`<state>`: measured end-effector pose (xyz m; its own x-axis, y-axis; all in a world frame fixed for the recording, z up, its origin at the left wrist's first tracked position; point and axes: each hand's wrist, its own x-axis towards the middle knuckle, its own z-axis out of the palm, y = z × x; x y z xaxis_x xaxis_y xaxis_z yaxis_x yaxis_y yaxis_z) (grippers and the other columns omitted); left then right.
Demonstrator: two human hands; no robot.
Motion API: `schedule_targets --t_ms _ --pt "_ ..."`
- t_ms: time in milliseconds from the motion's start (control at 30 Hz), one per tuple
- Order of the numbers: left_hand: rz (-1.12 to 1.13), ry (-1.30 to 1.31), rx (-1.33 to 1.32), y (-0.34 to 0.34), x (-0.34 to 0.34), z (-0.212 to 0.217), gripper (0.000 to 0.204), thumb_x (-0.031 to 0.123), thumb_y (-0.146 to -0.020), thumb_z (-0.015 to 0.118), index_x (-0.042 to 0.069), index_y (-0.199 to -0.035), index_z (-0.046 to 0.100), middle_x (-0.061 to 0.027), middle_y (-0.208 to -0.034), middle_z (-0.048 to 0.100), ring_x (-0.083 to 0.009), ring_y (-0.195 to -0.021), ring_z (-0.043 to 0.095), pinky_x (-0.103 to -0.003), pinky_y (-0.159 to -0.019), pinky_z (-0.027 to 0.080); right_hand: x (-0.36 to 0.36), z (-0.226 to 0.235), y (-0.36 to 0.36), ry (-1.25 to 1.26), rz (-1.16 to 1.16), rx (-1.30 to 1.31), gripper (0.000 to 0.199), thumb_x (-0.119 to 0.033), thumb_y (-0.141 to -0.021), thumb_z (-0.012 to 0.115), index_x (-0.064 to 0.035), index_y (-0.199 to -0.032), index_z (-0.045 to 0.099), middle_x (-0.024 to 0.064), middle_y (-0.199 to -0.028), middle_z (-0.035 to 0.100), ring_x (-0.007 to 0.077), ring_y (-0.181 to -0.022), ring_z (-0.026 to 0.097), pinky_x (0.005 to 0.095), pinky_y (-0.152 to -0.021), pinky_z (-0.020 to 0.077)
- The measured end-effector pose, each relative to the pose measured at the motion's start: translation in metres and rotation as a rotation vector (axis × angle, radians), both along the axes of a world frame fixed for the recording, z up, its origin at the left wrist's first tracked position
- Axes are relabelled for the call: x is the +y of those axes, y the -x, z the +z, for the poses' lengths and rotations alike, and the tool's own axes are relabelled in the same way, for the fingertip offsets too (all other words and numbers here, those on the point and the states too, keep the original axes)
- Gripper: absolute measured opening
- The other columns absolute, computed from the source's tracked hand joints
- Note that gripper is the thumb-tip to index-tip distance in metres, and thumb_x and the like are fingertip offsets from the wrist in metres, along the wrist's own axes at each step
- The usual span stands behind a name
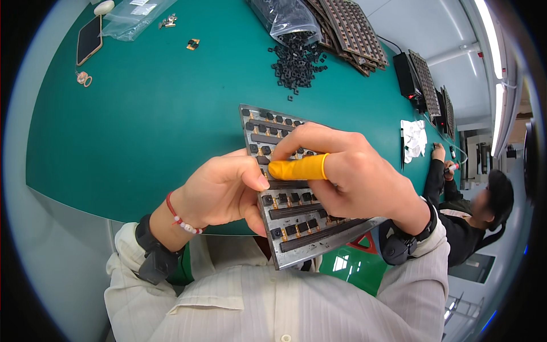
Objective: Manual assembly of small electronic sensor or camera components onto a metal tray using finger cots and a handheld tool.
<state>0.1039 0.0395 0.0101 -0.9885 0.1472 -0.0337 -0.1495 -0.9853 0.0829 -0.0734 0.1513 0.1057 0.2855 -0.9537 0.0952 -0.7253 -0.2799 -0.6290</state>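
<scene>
A grey metal fixture tray (296, 245) with rows of small black square parts and dark bars sticks out over the near edge of the green table (148, 119). My left hand (225, 191) grips its left edge, thumb pressed on top. My right hand (347, 171) lies across the tray's middle, the index finger in a yellow finger cot (299, 169) pressing on a row, fingertips pinched near the small parts. What sits under the fingertips is hidden.
A heap of loose black parts (296, 62) spills from a clear bag (285, 20) at the back. Stacked trays (347, 31) lie behind it. A phone (89, 39) and plastic bags (134, 17) sit far left. Another person (473, 211) works at the right.
</scene>
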Motion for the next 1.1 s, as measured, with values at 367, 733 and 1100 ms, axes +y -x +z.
schedule_targets --t_ms 367,733,1100 --pt "0.053 -0.023 -0.019 -0.001 0.003 -0.008 0.065 0.003 -0.077 0.048 -0.017 -0.136 0.030 -0.0376 -0.127 0.051 -0.0483 -0.096 0.066 -0.045 -0.058 0.066 0.072 0.018 0.015 -0.027 -0.301 0.087 0.031 0.003 -0.073 0.065 0.0008 -0.103 0.070 0.0118 -0.107 0.065 0.0290 -0.095 0.066 0.0346 -0.083 0.0543" --pt "0.023 -0.012 0.176 0.001 -0.002 -0.030 0.062 0.004 -0.081 0.045 -0.012 -0.140 0.034 -0.0339 -0.136 0.048 -0.0448 -0.122 0.055 -0.056 -0.096 0.054 0.131 -0.012 0.010 0.094 -0.442 0.125 0.066 -0.025 -0.054 0.092 -0.0013 -0.111 0.069 0.0140 -0.122 0.061 0.0313 -0.111 0.061 0.0409 -0.095 0.0494" --pt "0.136 0.019 0.007 0.003 0.008 -0.017 0.058 0.022 -0.093 0.041 -0.015 -0.137 0.032 -0.0350 -0.131 0.050 -0.0491 -0.100 0.065 -0.049 -0.066 0.066 0.139 -0.027 0.017 0.183 -0.497 0.116 0.057 -0.006 -0.056 0.084 -0.0013 -0.110 0.068 0.0136 -0.120 0.062 0.0322 -0.109 0.062 0.0401 -0.094 0.0503"
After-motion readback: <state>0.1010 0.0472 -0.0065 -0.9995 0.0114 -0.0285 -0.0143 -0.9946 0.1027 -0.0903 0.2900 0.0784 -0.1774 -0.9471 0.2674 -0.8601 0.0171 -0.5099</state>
